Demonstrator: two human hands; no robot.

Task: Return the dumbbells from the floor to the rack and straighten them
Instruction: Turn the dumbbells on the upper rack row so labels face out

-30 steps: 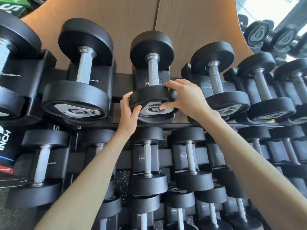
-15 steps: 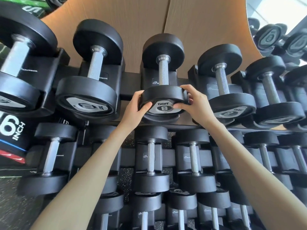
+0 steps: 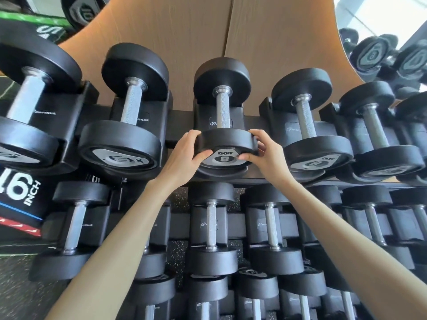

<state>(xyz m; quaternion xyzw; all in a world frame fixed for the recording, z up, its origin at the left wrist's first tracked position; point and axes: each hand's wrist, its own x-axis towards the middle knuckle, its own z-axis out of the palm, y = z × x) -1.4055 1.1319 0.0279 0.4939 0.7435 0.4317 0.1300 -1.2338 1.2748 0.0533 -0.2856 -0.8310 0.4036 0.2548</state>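
The left hand (image 3: 184, 155) and right hand (image 3: 265, 153) both grip the near head of the black rubber dumbbell marked 8 (image 3: 225, 144), fingers curled round its rim. It lies in its cradle on the black rack's (image 3: 180, 132) top tier.

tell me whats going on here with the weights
A person is at a dumbbell rack, working on the top row. Both hands grip the near head of the dumbbell marked 8: the left hand on its left rim, the right hand on its right rim. The dumbbell sits in its cradle between its neighbours, with the number facing up and level, so they seem to be straightening it.
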